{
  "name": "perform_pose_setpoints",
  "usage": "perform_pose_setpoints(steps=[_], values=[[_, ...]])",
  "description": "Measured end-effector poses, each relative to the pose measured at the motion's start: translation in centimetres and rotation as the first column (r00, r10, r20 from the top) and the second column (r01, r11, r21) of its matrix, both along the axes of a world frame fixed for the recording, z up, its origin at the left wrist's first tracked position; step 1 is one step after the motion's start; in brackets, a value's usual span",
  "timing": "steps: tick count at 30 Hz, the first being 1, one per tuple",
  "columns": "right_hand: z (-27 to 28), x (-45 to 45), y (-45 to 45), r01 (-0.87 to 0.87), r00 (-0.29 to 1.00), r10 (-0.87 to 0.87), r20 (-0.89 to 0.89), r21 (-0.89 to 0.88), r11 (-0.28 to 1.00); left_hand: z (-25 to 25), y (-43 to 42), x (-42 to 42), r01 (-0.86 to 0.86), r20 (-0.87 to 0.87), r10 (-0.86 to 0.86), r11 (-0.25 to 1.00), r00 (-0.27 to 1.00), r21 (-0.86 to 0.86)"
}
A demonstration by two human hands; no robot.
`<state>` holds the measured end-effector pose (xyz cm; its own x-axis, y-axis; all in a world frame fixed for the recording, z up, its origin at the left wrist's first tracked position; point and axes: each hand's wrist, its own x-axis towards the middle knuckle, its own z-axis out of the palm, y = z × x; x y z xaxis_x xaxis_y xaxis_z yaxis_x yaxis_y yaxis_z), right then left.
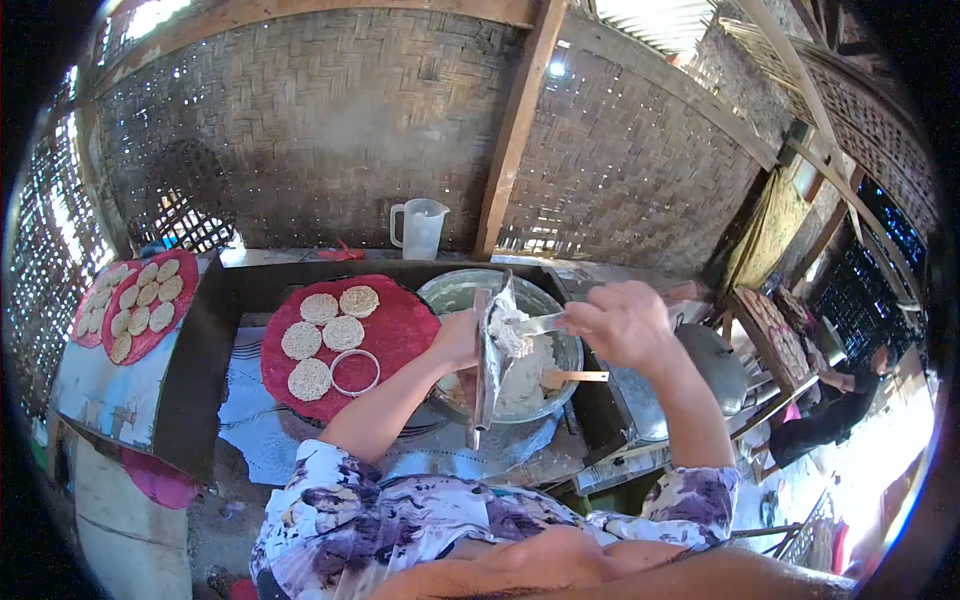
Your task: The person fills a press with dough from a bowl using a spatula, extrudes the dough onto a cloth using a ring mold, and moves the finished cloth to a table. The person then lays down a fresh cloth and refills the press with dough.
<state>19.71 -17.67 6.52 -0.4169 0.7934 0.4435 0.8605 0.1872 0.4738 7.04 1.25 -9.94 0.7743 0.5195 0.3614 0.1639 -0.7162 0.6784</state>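
My left hand point(457, 340) grips a flat metal-faced board point(486, 365), seen nearly edge-on, above a wide metal basin point(550, 300). Closed round its handle, my right hand point(622, 322) holds a metal spatula point(541, 324) whose blade touches a white, sticky mass point(510, 335) on the board's face. More of the white mass lies in the basin, where a wooden-handled tool point(580, 376) rests against the rim. Left of the basin, a round tray covered with red cloth point(400, 325) bears several pale, grainy discs point(302, 340) and a white ring point(355, 372).
A plastic jug point(420, 230) stands behind the tray by the woven wall. More discs lie on red cloths point(150, 305) at far left. On the right are a large dark pot point(710, 370), a rack of discs point(775, 335) and another person point(825, 410).
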Motion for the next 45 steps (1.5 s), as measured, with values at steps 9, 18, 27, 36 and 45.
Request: perform_pose_setpoints(steps=[9, 18, 27, 36, 45], values=[[-3.0, 0.0, -0.2, -0.013, 1.0, 0.011, 0.025, 0.099, 0.995, -1.8, 1.5, 0.4, 0.033, -0.057, -0.041, 0.991, 0.998, -0.132], [-7.5, 6.2, -0.8, 0.197, 0.878, -0.092, -0.471, 0.179, 0.964, -6.8, 7.9, 5.4, 0.727, 0.664, -0.507, -0.101, 0.549, -0.679], [-4.2, 5.0, -2.4, 0.15, 0.862, -0.153, -0.484, -0.044, 0.988, -3.8, 3.7, 1.5, 0.556, 0.482, -0.283, 0.507, 0.829, -0.658], [-1.7, 0.9, 0.5, 0.286, 0.899, -0.391, -0.198, -0.411, 0.866, 1.4, -2.1, 0.3, 0.087, -0.164, -0.073, 0.993, 0.984, 0.081], [-5.0, -0.2, 0.8, -0.119, 0.986, 0.128, -0.107, 0.089, 0.989, -0.3, 0.6, 0.1, 0.345, 0.274, -0.22, 0.429, 0.936, -0.835]])
